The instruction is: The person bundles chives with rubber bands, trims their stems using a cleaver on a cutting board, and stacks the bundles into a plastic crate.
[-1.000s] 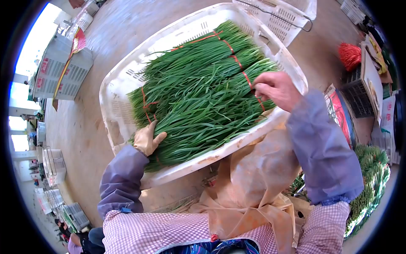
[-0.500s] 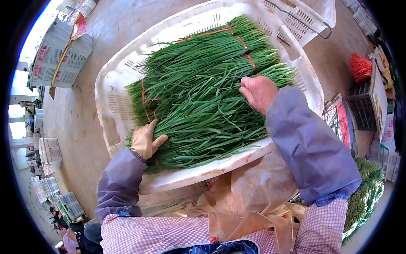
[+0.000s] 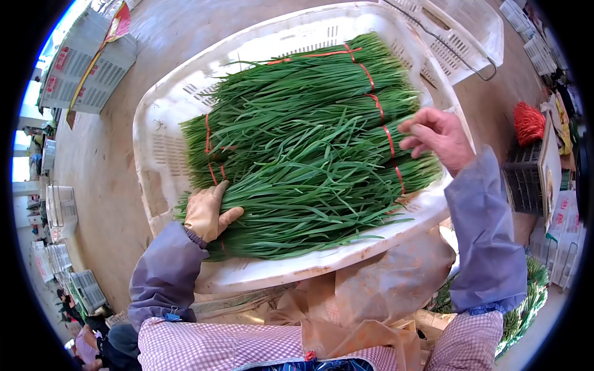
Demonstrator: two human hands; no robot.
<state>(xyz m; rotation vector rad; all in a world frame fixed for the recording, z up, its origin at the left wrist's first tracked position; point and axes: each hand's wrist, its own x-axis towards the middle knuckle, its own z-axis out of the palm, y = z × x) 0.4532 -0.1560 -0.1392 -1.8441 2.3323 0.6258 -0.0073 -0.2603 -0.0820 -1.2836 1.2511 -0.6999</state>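
Bundles of green garlic chives [image 3: 297, 185], tied with red bands [image 3: 390, 141], lie side by side in a large white plastic basket [image 3: 278, 272]. My left hand [image 3: 208, 210], in a pale yellow glove, rests on the left end of the nearest bundles, thumb apart from the fingers and not closed round anything. Bare and raised just over the right stem ends is my right hand [image 3: 442, 137]. Its fingers are bent but apart, with nothing visible between them. The undersides of the bundles are hidden.
Another white basket with a metal handle [image 3: 458, 40] stands beyond on the right. Stacked crates [image 3: 93, 71] are at upper left. Red ties [image 3: 529, 122] sit over a dark crate [image 3: 523, 176] on the right. More chives [image 3: 526, 309] lie at lower right. People [image 3: 93, 340] are at lower left.
My right hand has lifted off the chives and moved right, its fingers loosening. Red bands on the nearer bundles now show. My left hand stays on the left end.
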